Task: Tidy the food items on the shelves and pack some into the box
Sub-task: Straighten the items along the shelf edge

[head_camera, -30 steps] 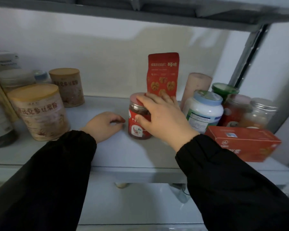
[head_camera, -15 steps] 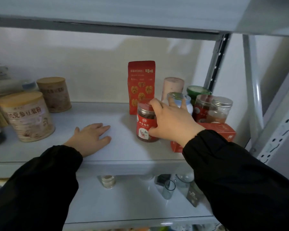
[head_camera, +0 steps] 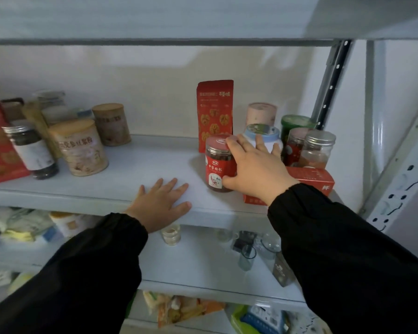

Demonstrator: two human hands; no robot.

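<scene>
The right hand (head_camera: 256,169) grips the red-labelled jar (head_camera: 218,165), which stands right of centre near the shelf's (head_camera: 143,162) front edge; the left hand (head_camera: 162,203) lies flat, fingers spread, on that edge. Lifted carelessly, the jar could topple the red pouch (head_camera: 215,112) just behind. It holds dark reddish pieces; the silver-lidded jar (head_camera: 317,150) holds an orange-brown layer.

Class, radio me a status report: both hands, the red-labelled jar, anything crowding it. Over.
Left hand flat on shelf, open. Right hand grips red-labelled jar, upright on shelf. Red pouch behind it, blue-lidded jar and red box close on its right.
</scene>
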